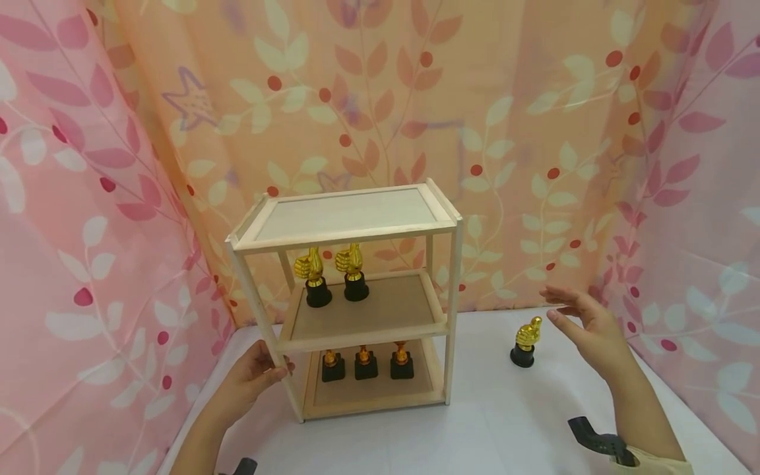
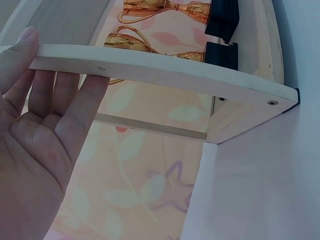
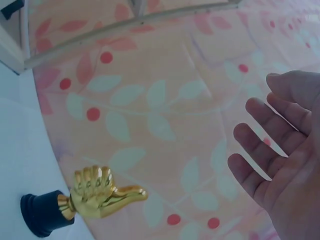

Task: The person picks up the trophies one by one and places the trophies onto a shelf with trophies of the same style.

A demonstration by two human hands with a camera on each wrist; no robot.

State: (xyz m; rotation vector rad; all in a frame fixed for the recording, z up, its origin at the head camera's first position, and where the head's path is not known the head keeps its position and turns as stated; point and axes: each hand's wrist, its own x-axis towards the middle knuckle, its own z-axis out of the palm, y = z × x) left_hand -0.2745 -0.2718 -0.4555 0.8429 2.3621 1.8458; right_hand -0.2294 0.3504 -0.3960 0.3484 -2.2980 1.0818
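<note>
My left hand point(image 1: 251, 376) grips the front left post of a pale wooden three-tier shelf point(image 1: 368, 342); in the left wrist view the thumb and fingers pinch the post point(image 2: 160, 70) from both sides. To the right of the shelf, a gold thumbs-up trophy point(image 1: 526, 340) on a black base stands upright on the table. My right hand point(image 1: 590, 333) is in the air just right of this trophy, apart from it, holding nothing. In the right wrist view its fingers point(image 3: 260, 150) are loosely extended, with the gold trophy point(image 3: 95, 195) at lower left.
Two gold thumbs-up trophies point(image 1: 354, 284) stand at the left and middle of the middle shelf. Three small cup trophies point(image 1: 366, 366) on black bases line the bottom shelf. Patterned curtains point(image 1: 505, 132) enclose the white table point(image 1: 475, 422) at the back and both sides.
</note>
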